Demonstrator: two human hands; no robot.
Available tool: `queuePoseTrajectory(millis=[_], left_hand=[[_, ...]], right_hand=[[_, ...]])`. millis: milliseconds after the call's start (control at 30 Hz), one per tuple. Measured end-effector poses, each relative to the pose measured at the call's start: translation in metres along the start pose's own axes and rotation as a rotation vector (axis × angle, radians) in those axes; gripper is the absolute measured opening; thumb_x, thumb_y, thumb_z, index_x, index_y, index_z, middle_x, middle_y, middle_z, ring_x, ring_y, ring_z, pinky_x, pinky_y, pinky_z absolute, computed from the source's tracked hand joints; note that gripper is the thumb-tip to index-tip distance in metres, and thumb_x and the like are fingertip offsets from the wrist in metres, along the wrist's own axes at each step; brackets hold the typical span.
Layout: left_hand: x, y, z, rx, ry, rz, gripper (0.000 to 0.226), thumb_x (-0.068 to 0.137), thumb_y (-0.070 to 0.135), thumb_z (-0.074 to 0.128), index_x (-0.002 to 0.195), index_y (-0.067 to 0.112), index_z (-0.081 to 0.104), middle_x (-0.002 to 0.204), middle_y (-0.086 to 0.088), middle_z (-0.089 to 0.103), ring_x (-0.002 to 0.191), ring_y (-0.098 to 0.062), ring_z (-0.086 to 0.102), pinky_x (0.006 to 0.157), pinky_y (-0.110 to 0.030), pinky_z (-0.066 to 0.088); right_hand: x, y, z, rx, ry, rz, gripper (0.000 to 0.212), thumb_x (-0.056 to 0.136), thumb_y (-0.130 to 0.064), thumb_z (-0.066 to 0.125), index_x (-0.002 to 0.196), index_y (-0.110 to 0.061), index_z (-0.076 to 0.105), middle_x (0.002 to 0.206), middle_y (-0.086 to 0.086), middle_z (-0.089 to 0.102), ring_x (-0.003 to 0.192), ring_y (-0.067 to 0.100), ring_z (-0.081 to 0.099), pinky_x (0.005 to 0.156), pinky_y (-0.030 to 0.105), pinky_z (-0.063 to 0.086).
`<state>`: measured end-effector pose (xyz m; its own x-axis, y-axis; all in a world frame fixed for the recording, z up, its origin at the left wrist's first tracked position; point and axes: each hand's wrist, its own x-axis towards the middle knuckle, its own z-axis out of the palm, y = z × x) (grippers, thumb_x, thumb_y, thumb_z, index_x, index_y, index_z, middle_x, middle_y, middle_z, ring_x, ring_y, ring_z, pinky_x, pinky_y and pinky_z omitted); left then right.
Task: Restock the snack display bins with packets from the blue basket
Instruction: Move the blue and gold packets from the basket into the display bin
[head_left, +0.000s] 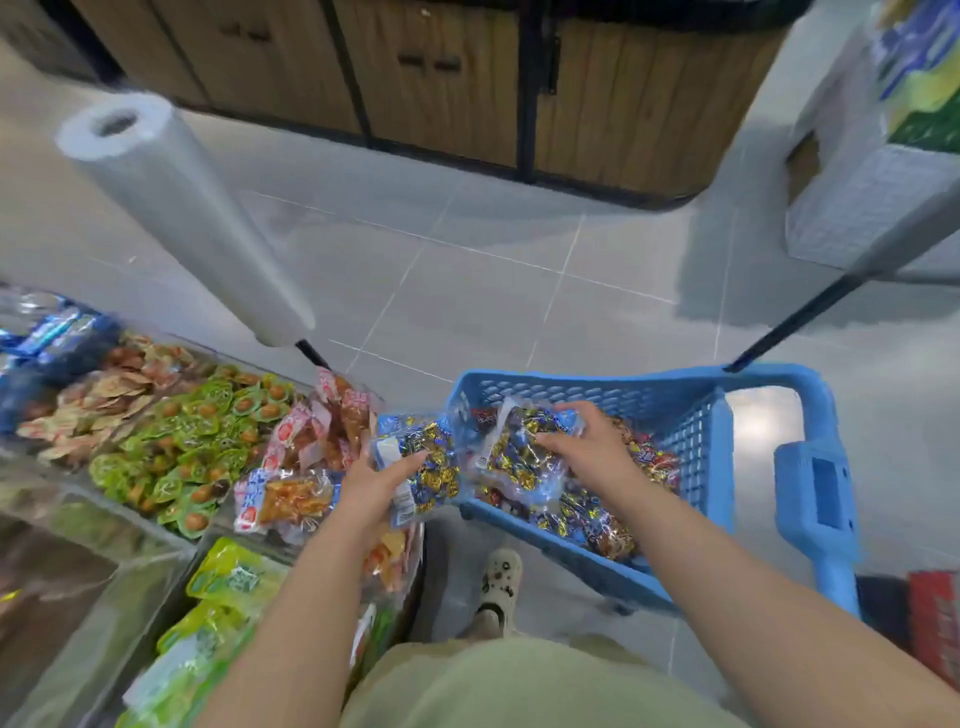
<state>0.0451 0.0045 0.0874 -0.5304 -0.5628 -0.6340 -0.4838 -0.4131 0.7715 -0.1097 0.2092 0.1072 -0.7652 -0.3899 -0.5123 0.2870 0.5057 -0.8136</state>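
Floor (467, 291) first, grey tile, filling most of the view. Wooden cabinets (441, 104) along the far side.

Clear display bins (119, 512) down the left, stuffed with snacks:
- green packets (197, 441) in the middle
- red-and-white packets (311, 431) at the corner
- yellow-green pouches (234, 577) nearest
- blue packs (52, 332) at the far end

Blue basket (623, 395) on the floor at right, just beside the bins' corner. Lattice walls, chunky handle (815, 488) sticking out on the right side, loaded with bags of wrapped candy. Fat roll of plastic bags (182, 208) up on a black post over the bins. White box (872, 208) at far right, stuff on top too blurry to call.

Now the hands, both bare. Left hand (374, 488) wrapped round a candy packet (421, 457) with blue and gold wrappers inside, fingers curled across its front, so a proper grip. Holds it up in the air over the gap between the bins' corner and the basket's left rim.

Right hand (597, 441) down inside the basket, fingers hooked over the far edge of a second candy packet (519, 452), thumb pressed on the near face, so pinching it. Can't tell whether that one's lifted or just lying on the pile.

White clog (498, 577) on the floor between bins and basket.
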Motion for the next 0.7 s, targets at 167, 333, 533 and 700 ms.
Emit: queuePoseTrajectory(millis=[167, 333, 533, 700], left_hand=[[-0.080, -0.038, -0.053, -0.195, 0.218, 0.078, 0.033, 0.080, 0.019, 0.076, 0.102, 0.037, 0.061, 0.099, 0.008, 0.072, 0.080, -0.008, 0.069, 0.062, -0.027, 0.051], [-0.154, -0.083, -0.110, -0.354, 0.467, 0.092, 0.031, 0.075, 0.022, 0.081, 0.098, 0.023, 0.060, 0.096, 0.000, 0.069, 0.085, -0.018, 0.066, 0.080, -0.040, 0.050], [-0.235, -0.120, -0.174, -0.472, 0.657, 0.179, 0.026, 0.069, 0.023, 0.084, 0.084, 0.021, 0.062, 0.072, 0.005, 0.066, 0.065, -0.012, 0.060, 0.064, -0.029, 0.045], [-0.296, -0.152, -0.234, -0.594, 0.773, 0.212, 0.031, 0.075, 0.020, 0.081, 0.100, 0.014, 0.063, 0.098, -0.012, 0.070, 0.086, -0.028, 0.066, 0.079, -0.042, 0.051]], right_hand=[[-0.039, -0.023, 0.045, 0.032, -0.189, -0.136, 0.038, 0.081, -0.010, 0.067, 0.112, -0.021, 0.047, 0.091, 0.001, 0.050, 0.046, 0.008, 0.049, 0.045, 0.021, 0.040], [-0.091, -0.049, 0.113, 0.186, -0.523, -0.137, 0.031, 0.079, 0.004, 0.060, 0.090, -0.023, 0.048, 0.108, -0.002, 0.066, 0.067, 0.016, 0.057, 0.040, 0.018, 0.037], [-0.174, -0.065, 0.211, 0.239, -0.835, 0.011, 0.024, 0.088, -0.012, 0.061, 0.077, -0.022, 0.042, 0.067, 0.000, 0.047, 0.046, 0.010, 0.048, 0.041, 0.020, 0.044], [-0.238, -0.055, 0.279, 0.314, -1.198, 0.144, 0.016, 0.088, -0.002, 0.052, 0.092, -0.017, 0.048, 0.079, 0.006, 0.065, 0.065, 0.016, 0.068, 0.061, 0.023, 0.056]])
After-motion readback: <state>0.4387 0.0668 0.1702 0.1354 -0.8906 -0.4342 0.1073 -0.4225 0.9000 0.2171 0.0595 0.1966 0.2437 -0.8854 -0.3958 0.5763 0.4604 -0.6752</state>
